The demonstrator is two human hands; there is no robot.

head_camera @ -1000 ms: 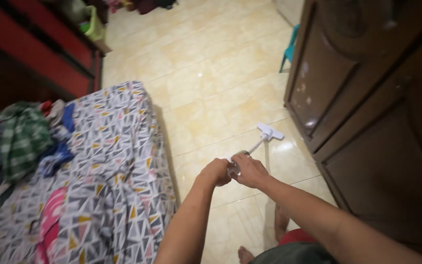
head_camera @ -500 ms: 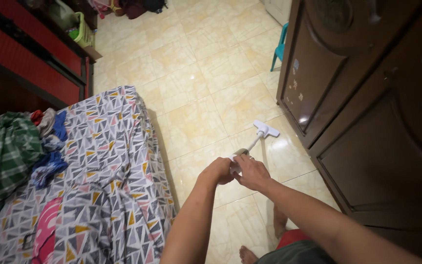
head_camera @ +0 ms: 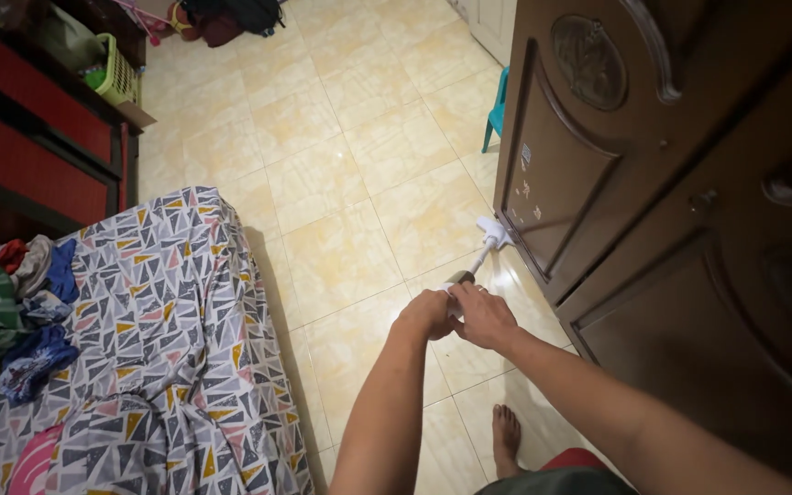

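My left hand (head_camera: 425, 314) and my right hand (head_camera: 482, 316) are both wrapped around the top of a white stick vacuum (head_camera: 475, 264). Its thin tube slopes down and away to a white floor head (head_camera: 494, 231), which rests on the cream tiled floor (head_camera: 350, 174) right against the base of a dark wooden wardrobe (head_camera: 653, 202). My bare foot (head_camera: 506, 438) stands on the tiles below my arms.
A low mattress under a grey sheet with coloured triangles (head_camera: 139, 348) lies at the left, with a heap of clothes (head_camera: 2, 312) on it. A red and black cabinet (head_camera: 38, 128) stands at far left, a green basket (head_camera: 117, 75) beside it. A teal chair leg (head_camera: 495, 115) shows by the wardrobe.
The vacuum's floor head has slid forward and to the right until it meets the wardrobe's base. My view has tipped up, so more of the far floor shows.
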